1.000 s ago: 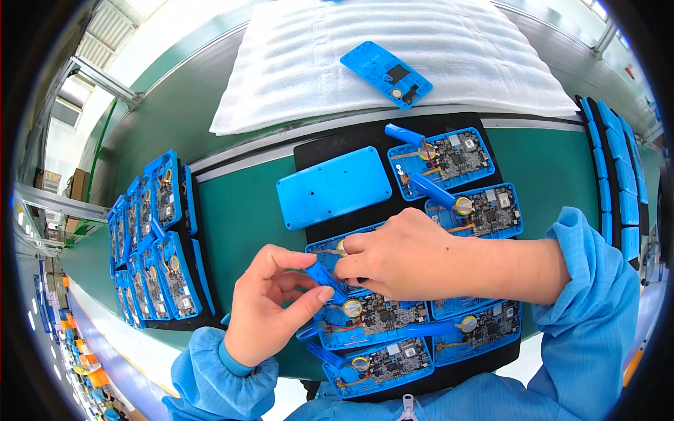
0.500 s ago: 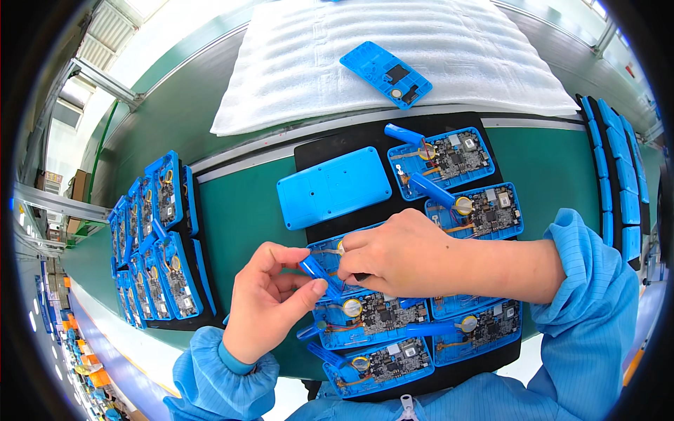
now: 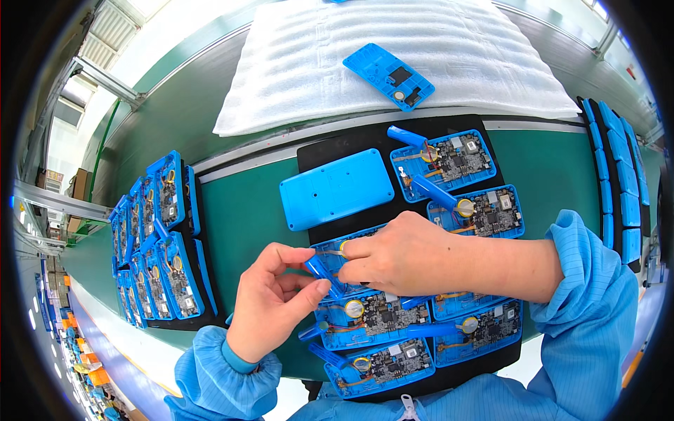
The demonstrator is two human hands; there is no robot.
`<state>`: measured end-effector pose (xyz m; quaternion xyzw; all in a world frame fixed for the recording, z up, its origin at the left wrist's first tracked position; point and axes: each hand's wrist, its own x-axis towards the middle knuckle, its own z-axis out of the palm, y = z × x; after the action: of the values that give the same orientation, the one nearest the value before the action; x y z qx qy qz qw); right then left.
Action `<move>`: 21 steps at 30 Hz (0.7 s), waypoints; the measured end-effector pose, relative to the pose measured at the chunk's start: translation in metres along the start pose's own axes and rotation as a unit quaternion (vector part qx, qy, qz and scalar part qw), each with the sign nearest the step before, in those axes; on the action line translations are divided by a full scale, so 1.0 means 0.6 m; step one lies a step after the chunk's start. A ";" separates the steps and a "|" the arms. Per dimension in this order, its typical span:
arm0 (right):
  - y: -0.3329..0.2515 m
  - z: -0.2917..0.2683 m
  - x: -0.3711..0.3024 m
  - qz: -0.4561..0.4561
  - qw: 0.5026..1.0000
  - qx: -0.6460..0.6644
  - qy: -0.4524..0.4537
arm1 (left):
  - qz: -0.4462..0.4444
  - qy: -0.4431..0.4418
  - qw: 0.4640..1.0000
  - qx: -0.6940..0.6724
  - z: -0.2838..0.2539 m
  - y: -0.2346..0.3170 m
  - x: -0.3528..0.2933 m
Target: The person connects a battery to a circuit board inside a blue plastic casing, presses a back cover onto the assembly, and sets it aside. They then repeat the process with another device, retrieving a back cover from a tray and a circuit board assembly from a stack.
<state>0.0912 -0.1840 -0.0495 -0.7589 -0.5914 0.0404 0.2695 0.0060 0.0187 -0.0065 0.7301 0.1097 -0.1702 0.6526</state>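
My left hand (image 3: 270, 302) pinches a blue cylindrical battery (image 3: 320, 269) between thumb and fingers, tilted over a blue housing half (image 3: 331, 247). Over that same housing, my right hand (image 3: 414, 256) has its fingers bent together; whatever they grip is hidden beneath them. The hand also covers most of the circuit board there. Just nearer to me lies another open blue housing (image 3: 340, 338) with a circuit board (image 3: 385, 314) and a round coin cell (image 3: 353, 309). Beyond my right hand is one more open housing (image 3: 517, 228), its blue battery (image 3: 433, 191) lying across the edge.
A closed blue housing shell (image 3: 337, 189) lies on the black mat (image 3: 309, 158). Stacked open housings (image 3: 184, 281) stand on the left, blue shells (image 3: 618, 172) on the right. At the back, a blue cover (image 3: 382, 70) rests on white foam sheeting (image 3: 281, 84).
Both hands stay at the same housing. My right fingers have shifted slightly, and a dark spot seen beneath them earlier no longer shows. The whole view has moved very slightly.
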 end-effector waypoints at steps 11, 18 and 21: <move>0.014 0.002 -0.002 -0.087 0.995 -0.033 0.021 | -0.011 0.009 1.000 -0.009 -0.002 0.002 0.002; 0.011 0.000 0.004 -0.060 0.998 0.008 0.017 | -0.004 0.004 1.000 -0.016 -0.002 0.001 0.000; 0.009 0.001 0.007 -0.041 0.999 -0.003 0.002 | 0.011 0.010 1.000 -0.009 0.000 0.000 -0.001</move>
<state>0.0970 -0.1805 -0.0514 -0.7351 -0.6213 0.0262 0.2700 0.0056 0.0185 -0.0063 0.7271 0.1094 -0.1547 0.6599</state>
